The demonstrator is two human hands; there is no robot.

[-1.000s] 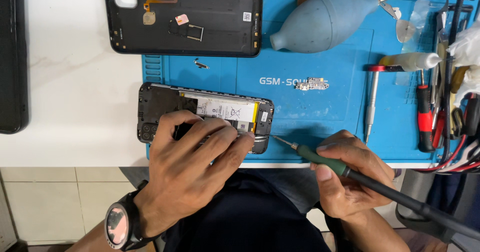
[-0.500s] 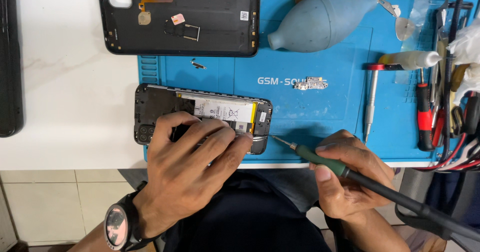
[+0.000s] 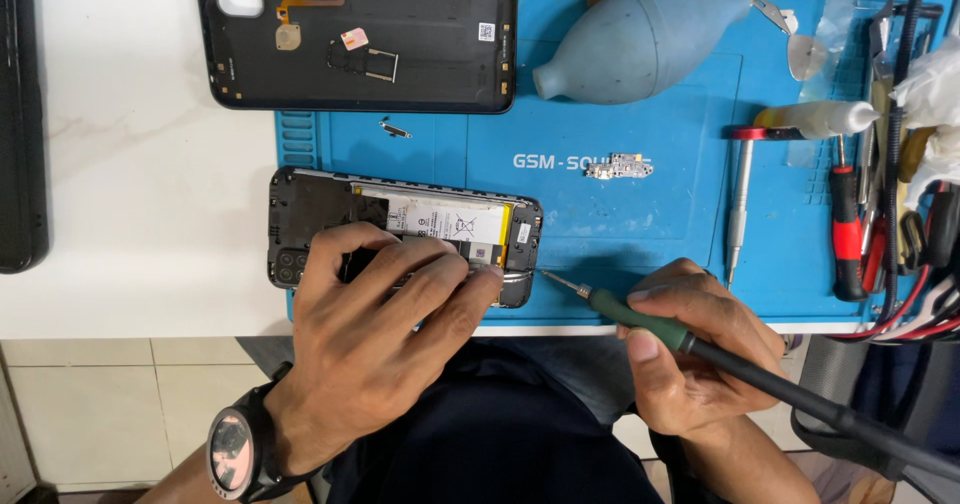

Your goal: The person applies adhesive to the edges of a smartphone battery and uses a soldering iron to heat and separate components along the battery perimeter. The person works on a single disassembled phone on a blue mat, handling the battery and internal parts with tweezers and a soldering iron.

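**Soldering iron poised at the end of an opened phone**

The white worktop [image 3: 130, 184] carries a blue silicone repair mat [image 3: 640, 234], matte and ribbed at its left edge. At the far edge lies the phone's detached back cover [image 3: 400, 54], dull black plastic, and beside it a soft teal rubber blower bulb [image 3: 640, 39].

At the near edge of the mat lies the opened phone [image 3: 310, 209], its battery label showing. The left hand [image 3: 380, 334] presses flat on it, fingers spread and holding it down. The right hand [image 3: 700, 364] is closed in a pen grip round a soldering iron [image 3: 650, 322] with a green collar, its fine metal tip just beside the phone's right end, apparently not touching.

The work looks to be at the soldering stage; the next touch would call for a steady, small approach.

A tiny circuit board [image 3: 620, 168] lies mid-mat; screwdrivers [image 3: 845, 229] crowd the right edge.
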